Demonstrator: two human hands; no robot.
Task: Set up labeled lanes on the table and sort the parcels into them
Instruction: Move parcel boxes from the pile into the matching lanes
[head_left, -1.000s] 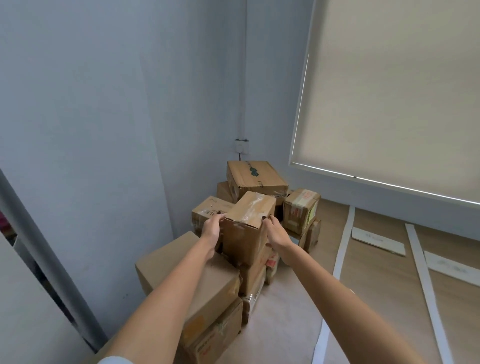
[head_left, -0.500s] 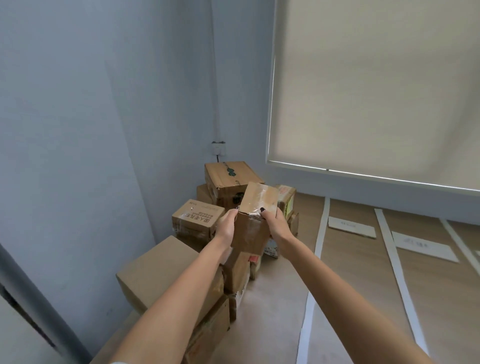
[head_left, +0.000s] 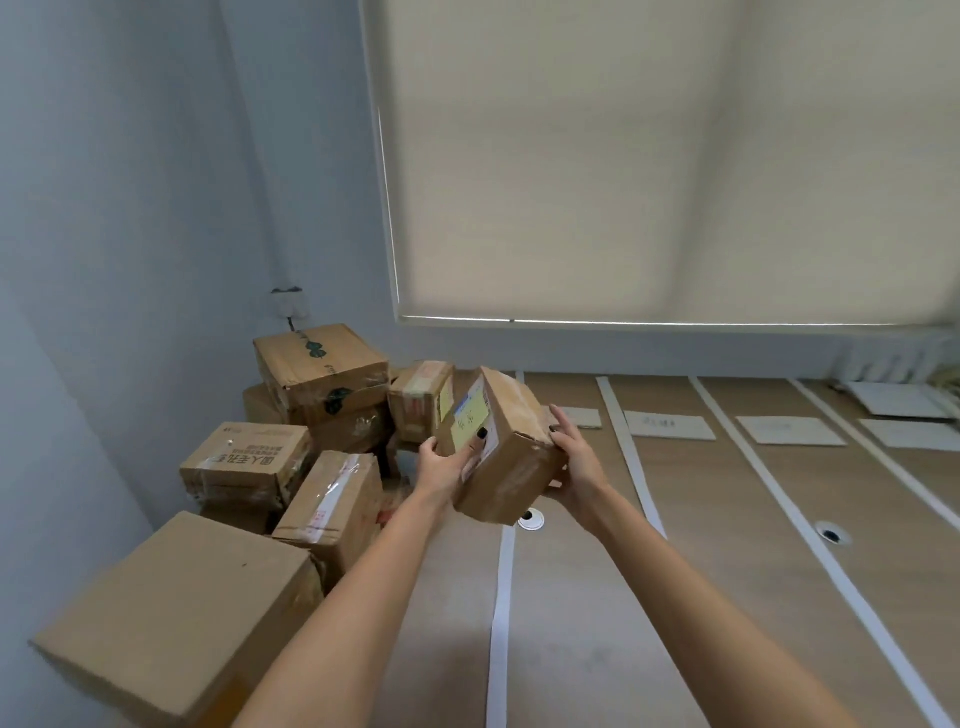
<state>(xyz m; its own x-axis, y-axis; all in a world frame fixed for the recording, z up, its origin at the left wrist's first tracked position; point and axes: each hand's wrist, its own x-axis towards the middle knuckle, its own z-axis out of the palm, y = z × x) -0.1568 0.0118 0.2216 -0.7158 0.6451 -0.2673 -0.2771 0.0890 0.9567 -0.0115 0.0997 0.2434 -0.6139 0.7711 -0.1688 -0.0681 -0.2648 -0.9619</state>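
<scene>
Head view, tilted cardboard parcel (head_left: 506, 462) held above the table (head_left: 597, 597) between both hands, left hand (head_left: 441, 465) gripping its labelled face, right hand (head_left: 574, 457) clasping the far side, yellow-and-blue label (head_left: 470, 418) writing unreadable.

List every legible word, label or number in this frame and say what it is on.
None reads reliably.
Box with upside-down print: Chinese characters, blurred.
Held parcel, gripped by left hand and right hand: label too blurred.
Lane cards: faint marks, unreadable.
Top box: green logo, no text.
</scene>
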